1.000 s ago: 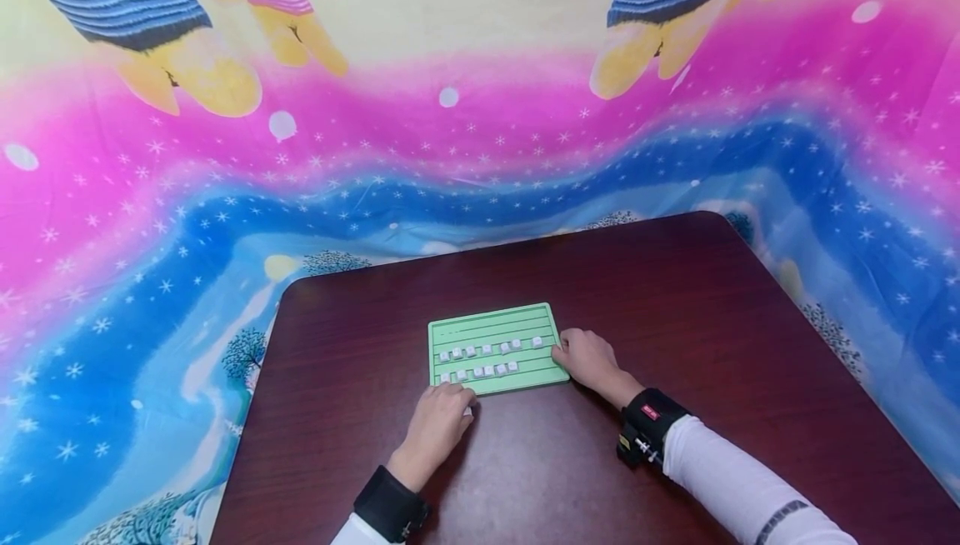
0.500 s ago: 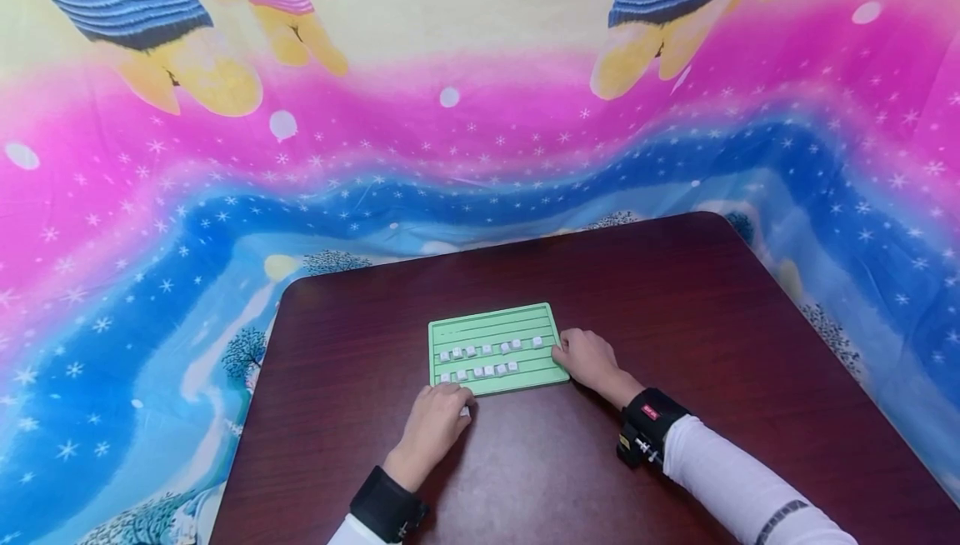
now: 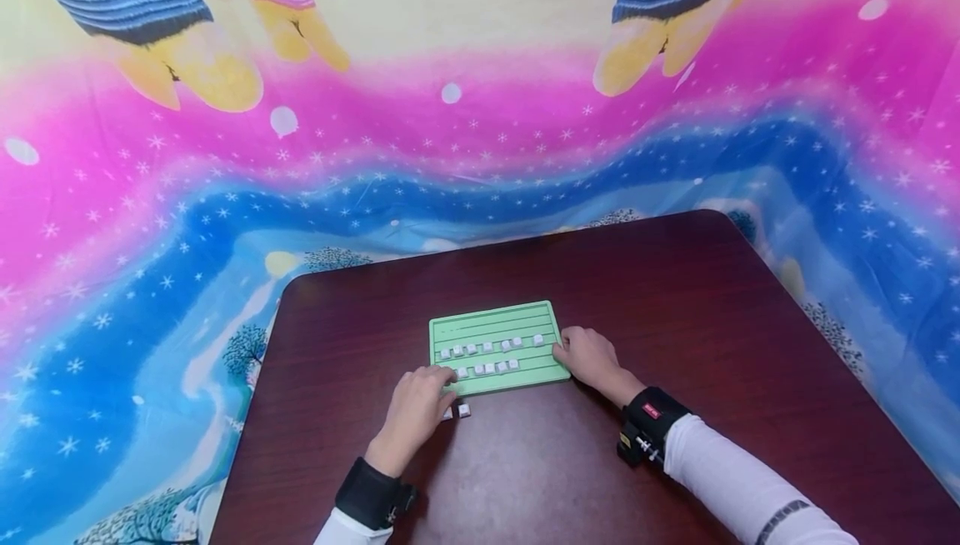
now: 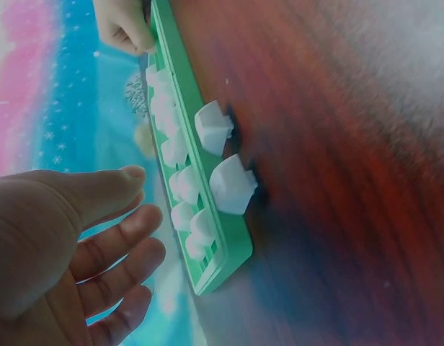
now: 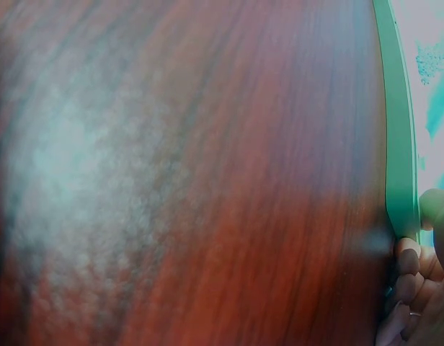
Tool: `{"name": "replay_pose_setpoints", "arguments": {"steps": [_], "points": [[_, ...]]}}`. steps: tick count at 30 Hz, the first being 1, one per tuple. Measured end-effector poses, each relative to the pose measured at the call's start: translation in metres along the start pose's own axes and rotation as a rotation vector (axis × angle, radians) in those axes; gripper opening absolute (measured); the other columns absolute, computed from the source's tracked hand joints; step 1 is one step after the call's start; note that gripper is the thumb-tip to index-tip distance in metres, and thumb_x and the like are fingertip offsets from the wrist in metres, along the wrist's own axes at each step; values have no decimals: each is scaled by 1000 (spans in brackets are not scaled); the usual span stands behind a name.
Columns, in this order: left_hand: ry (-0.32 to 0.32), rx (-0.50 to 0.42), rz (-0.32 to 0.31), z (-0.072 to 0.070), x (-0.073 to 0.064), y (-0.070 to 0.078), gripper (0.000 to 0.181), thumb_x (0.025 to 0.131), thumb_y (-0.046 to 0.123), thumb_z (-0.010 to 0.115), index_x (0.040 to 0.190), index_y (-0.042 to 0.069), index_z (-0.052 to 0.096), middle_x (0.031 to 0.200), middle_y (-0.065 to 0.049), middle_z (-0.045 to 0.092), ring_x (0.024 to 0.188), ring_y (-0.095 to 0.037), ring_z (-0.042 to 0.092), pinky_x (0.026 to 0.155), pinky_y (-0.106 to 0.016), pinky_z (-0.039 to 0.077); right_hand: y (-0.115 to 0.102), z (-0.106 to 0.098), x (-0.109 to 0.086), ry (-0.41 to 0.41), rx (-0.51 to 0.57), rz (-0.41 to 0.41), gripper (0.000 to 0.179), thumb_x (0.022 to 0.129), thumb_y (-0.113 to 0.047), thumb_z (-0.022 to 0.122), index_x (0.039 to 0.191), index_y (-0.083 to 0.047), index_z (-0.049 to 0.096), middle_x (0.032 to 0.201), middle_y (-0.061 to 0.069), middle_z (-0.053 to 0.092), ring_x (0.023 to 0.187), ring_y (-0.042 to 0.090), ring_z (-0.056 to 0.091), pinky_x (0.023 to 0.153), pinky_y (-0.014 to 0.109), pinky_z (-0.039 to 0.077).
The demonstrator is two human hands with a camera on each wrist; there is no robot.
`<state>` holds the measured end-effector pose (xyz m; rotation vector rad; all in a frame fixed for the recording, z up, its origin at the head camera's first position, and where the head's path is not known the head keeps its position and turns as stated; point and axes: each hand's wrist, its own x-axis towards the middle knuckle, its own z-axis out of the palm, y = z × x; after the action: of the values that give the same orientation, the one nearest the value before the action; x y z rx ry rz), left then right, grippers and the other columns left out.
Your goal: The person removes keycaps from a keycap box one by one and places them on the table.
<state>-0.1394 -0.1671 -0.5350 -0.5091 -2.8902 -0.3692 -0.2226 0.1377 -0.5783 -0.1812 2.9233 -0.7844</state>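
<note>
A light green ridged tray [image 3: 491, 327] lies on the table, holding several white keycaps [image 3: 487, 347] in two rows. Two more white caps sit on the wood by its near side: one keycap [image 4: 213, 128] and another keycap [image 4: 233, 184], the second partly behind my left hand in the head view. That left hand [image 3: 412, 412] hovers at the tray's near left corner, thumb and fingers apart with nothing between them. At the right end, my right hand [image 3: 592, 362] grips the tray's edge, thumb at the rim and fingers curled against the outer side.
The dark brown wooden table [image 3: 660, 278] has rounded far corners. Behind it hangs a patterned cloth [image 3: 465, 128] in pink and blue. Black wrist bands [image 3: 367, 492] with cameras are strapped on both arms.
My left hand has moved left and slightly forward off the near-side keycaps, so two of them now show on the table. The right hand stays at the tray's edge.
</note>
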Motion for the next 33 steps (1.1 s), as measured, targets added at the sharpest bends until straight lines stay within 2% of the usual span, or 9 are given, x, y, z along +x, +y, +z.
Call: {"name": "replay_pose_setpoints", "arguments": {"steps": [6, 13, 24, 33], "points": [[2, 2, -5, -6, 6, -2, 19, 83, 24, 83, 100, 18, 75, 93, 2, 75, 82, -18, 68, 66, -30, 46, 0, 0, 0, -5, 4, 7, 41, 94, -27, 60, 62, -17, 38, 55, -5, 31, 50, 12, 28, 49, 27, 19], [5, -11, -18, -8, 13, 0, 19, 84, 24, 82, 100, 16, 75, 94, 0, 76, 83, -19, 69, 69, -33, 49, -2, -1, -1, -8, 5, 14, 41, 94, -26, 60, 62, -16, 38, 55, -5, 30, 50, 13, 28, 50, 27, 18], [17, -58, -5, -13, 28, 12, 19, 91, 30, 75, 103, 16, 75, 100, 0, 76, 94, -21, 71, 74, -37, 50, -2, -2, -2, -5, -1, 7, 41, 94, -26, 61, 62, -17, 38, 55, -5, 30, 50, 12, 27, 50, 27, 18], [2, -56, 16, -8, 39, 23, 21, 91, 33, 74, 104, 16, 75, 98, 1, 76, 97, -20, 70, 83, -40, 53, 0, -1, -1, 2, 3, 2, 41, 94, -26, 61, 62, -17, 38, 56, -5, 30, 50, 11, 27, 49, 27, 18]]}}
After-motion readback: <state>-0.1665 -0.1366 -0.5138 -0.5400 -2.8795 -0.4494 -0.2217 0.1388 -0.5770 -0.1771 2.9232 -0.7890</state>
